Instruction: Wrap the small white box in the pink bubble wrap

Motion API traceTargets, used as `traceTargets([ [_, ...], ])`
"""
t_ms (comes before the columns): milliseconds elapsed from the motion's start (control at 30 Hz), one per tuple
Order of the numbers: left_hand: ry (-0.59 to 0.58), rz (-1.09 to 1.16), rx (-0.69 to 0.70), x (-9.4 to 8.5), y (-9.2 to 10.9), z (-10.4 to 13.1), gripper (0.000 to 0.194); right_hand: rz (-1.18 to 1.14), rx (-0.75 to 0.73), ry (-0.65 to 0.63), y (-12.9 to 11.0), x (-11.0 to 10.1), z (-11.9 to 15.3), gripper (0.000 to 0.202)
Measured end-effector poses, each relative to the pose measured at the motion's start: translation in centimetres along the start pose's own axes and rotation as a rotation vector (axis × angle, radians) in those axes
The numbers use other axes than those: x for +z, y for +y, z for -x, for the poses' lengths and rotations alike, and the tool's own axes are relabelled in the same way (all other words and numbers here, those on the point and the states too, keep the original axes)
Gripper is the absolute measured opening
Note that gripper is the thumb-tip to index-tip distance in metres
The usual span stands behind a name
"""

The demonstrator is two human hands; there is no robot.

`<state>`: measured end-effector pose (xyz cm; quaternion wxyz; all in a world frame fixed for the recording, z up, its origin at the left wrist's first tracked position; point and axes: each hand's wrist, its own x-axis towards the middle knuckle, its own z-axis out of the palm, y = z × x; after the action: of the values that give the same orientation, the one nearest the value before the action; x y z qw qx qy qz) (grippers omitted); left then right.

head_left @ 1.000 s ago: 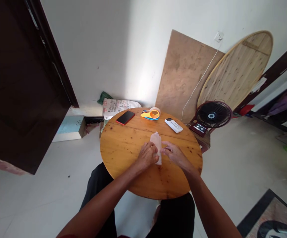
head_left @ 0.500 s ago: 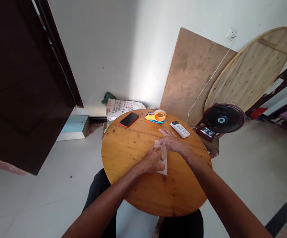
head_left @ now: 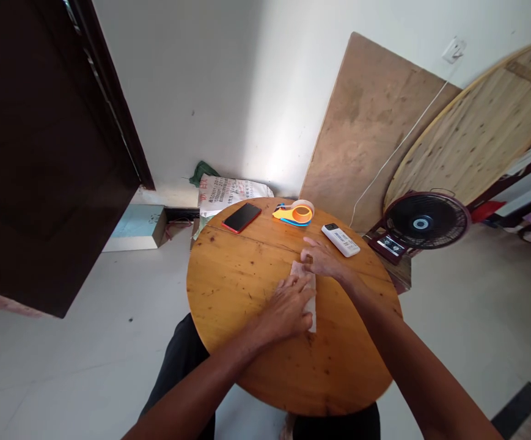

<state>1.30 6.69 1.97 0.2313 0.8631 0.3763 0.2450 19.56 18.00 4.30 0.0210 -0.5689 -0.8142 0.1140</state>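
Observation:
A pale, thin folded strip that looks like tissue paper (head_left: 312, 305) lies lengthwise on the round wooden table (head_left: 228, 281). My left hand (head_left: 289, 305) rests flat across it with the fingers apart, covering much of its middle. At the strip's far end is my right hand (head_left: 321, 258), its fingers bent and apart, the thumb side by the strip's far edge; whether it touches the strip there I cannot tell.
Along the table's far side are a red-edged phone (head_left: 241, 217), an orange and blue tape dispenser (head_left: 298, 214) and a white power bank (head_left: 341, 240). A dark fan (head_left: 423, 221) stands beyond the right edge. Boards (head_left: 361, 116) lean on the wall.
My left hand has flattened out over the strip, its fingers straighter. The right hand's fingers have bent more at the far end. The view has shifted slightly.

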Motion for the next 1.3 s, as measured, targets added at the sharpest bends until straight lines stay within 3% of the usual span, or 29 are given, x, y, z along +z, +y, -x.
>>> traceTargets([
  [167, -0.021, 0.027, 0.013, 0.2, -0.1, 0.1, 0.031, -0.081, 0.121, 0.156, 1.4, 1.6, 1.5, 0.048],
  [300, 0.010, 0.064, -0.005, 0.8, -0.5, 0.2, 0.033, -0.380, 0.406, 0.250, 2.2, 2.8, 3.1, 0.051],
  [400, 0.029, 0.069, -0.014, 1.0, -0.4, 0.3, 0.035, -0.529, 0.507, 0.238, 2.0, 3.7, 3.5, 0.047],
  [600, 0.034, 0.071, -0.024, 0.9, -0.1, 0.4, 0.037, -0.662, 0.520, 0.187, 0.6, 4.4, 2.9, 0.026],
  [767, 0.035, 0.064, -0.024, 1.2, -0.3, 0.3, 0.037, -0.795, 0.519, 0.094, 0.0, 4.1, 2.7, 0.026],
  [967, 0.039, 0.040, -0.026, 1.1, -0.1, 0.4, 0.035, -0.834, 0.440, 0.167, -0.5, 3.7, 3.0, 0.020],
  [1167, 0.032, -0.101, 0.031, -0.2, 1.0, 0.4, 0.039, -0.826, 0.441, 0.214, -1.0, 4.0, 2.9, 0.012],
  [1300, 0.003, -0.273, 0.091, -1.2, 2.1, 0.5, 0.020, -0.767, 0.465, 0.251, -1.0, 4.7, 2.3, 0.009],
])
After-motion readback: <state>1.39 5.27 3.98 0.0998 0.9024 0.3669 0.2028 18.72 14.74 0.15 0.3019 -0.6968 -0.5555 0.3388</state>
